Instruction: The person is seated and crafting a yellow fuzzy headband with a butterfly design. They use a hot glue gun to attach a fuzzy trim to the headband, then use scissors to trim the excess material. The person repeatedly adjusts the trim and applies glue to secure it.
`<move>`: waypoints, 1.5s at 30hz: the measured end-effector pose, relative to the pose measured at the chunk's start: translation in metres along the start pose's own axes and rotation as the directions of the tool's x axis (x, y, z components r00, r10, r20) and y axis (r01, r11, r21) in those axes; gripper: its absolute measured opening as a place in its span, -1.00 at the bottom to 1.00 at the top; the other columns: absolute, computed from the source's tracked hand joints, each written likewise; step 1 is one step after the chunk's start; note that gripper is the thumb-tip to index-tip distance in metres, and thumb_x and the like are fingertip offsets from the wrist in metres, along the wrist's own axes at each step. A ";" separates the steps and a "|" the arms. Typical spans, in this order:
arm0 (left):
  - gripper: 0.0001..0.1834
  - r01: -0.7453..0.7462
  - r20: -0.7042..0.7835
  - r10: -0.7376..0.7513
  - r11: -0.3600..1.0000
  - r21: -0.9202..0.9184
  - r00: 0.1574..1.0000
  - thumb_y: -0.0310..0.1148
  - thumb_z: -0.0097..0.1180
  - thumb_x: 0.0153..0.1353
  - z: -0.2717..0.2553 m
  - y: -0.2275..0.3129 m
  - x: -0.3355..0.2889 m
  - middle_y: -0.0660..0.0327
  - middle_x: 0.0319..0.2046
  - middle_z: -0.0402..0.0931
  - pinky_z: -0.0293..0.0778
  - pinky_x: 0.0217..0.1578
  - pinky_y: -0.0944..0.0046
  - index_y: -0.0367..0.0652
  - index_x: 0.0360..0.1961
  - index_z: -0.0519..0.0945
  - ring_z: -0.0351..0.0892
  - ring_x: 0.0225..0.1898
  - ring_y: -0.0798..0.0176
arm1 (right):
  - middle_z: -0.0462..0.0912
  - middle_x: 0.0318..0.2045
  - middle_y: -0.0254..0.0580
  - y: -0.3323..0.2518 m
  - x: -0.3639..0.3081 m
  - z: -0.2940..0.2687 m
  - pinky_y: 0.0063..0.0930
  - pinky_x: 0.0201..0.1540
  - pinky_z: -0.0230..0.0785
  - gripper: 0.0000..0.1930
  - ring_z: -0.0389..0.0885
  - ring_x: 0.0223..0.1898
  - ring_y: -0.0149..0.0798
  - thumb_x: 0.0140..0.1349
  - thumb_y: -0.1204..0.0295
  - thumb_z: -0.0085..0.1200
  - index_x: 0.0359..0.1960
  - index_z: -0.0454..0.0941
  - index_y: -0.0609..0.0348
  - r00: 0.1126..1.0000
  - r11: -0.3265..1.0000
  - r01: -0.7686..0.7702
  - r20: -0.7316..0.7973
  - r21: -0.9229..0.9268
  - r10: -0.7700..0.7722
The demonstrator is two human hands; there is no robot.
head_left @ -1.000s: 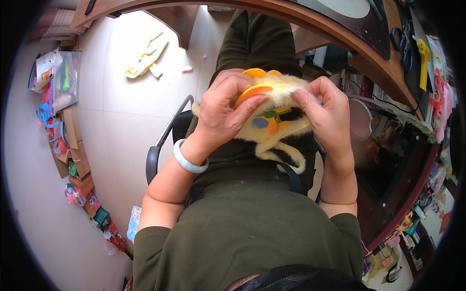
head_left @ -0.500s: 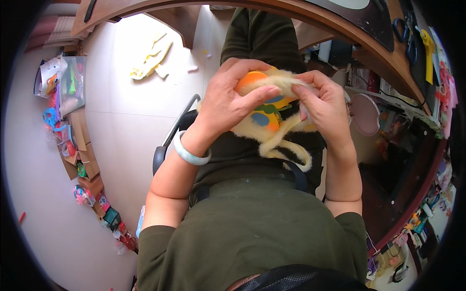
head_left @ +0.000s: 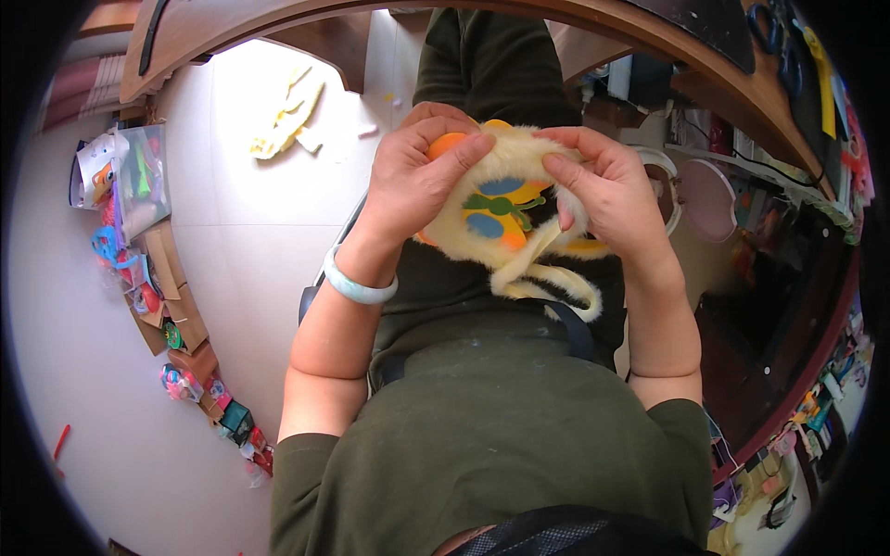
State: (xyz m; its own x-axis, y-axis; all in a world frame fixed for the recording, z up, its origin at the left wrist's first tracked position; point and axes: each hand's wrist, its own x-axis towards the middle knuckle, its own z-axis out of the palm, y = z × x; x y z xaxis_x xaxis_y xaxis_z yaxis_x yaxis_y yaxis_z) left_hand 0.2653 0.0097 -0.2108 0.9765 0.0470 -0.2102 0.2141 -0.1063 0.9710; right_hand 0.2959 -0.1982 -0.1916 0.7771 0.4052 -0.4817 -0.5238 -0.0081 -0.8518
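Observation:
Above my lap, both hands hold a yellow and orange butterfly-shaped piece (head_left: 505,230) with blue spots and a green middle. Cream fluffy trim (head_left: 514,153) runs around its edge. My left hand (head_left: 417,176) pinches the upper left part, thumb on the fur next to an orange patch. On the upper right, my right hand (head_left: 607,190) grips the trim between thumb and fingers. A loose end of the fluffy strip (head_left: 579,289) curls down onto my dark trousers. The fingertips behind the piece are hidden.
A wooden table edge (head_left: 371,20) curves across the top, with blue-handled scissors (head_left: 765,28) and a yellow tool (head_left: 820,83) at right. Yellow cloth (head_left: 292,116) lies on the pale floor. Boxes and bags (head_left: 167,269) line the left side. A round pink mirror-like disc (head_left: 707,199) stands at right.
My left hand has moved a little left and its thumb has shifted along the fur. The piece is spread wider, showing more of the blue spots and green middle.

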 end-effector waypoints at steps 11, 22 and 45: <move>-0.68 0.296 0.104 -0.290 0.954 -0.046 0.951 -0.24 0.37 0.07 0.000 -0.005 0.024 0.21 -0.25 0.48 0.45 -0.19 0.38 -0.34 -0.38 0.65 0.52 -0.23 0.35 | 0.67 -0.34 -0.23 0.019 0.020 -0.005 -0.71 -0.61 0.36 -0.75 0.47 -0.63 -0.59 0.33 0.46 0.07 -0.04 0.54 0.35 1.000 1.000 -0.021 0.000 -0.004 0.021; -0.72 0.164 0.208 -0.183 0.981 0.104 0.961 -0.30 0.39 0.04 -0.001 -0.016 0.037 0.21 -0.25 0.52 0.48 -0.23 0.38 -0.34 -0.40 0.66 0.56 -0.25 0.34 | 0.66 -0.39 -0.28 0.014 0.024 -0.007 -0.80 -0.69 0.19 -0.75 0.44 -0.66 -0.64 0.32 0.44 0.09 -0.03 0.53 0.29 0.994 0.992 -0.105 -0.031 -0.064 0.103; -0.79 -0.149 0.280 0.018 0.878 0.455 0.960 -0.37 0.33 0.07 0.006 0.005 0.044 0.20 -0.37 0.48 0.43 -0.31 0.35 -0.29 -0.35 0.63 0.49 -0.34 0.34 | 0.60 -0.48 -0.30 0.004 0.018 -0.011 -0.62 -0.51 0.33 -0.64 0.43 -0.60 -0.55 0.24 0.42 0.11 0.03 0.47 0.34 0.997 0.943 -0.059 -0.057 -0.327 0.043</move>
State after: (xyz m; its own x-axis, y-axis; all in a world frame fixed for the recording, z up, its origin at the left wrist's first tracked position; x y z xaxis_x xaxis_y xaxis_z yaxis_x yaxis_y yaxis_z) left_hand 0.3096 0.0051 -0.2161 0.9476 -0.2354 -0.2160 0.0527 -0.5518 0.8323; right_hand 0.3120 -0.2007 -0.2058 0.7724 0.3520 -0.5286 -0.4256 -0.3309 -0.8422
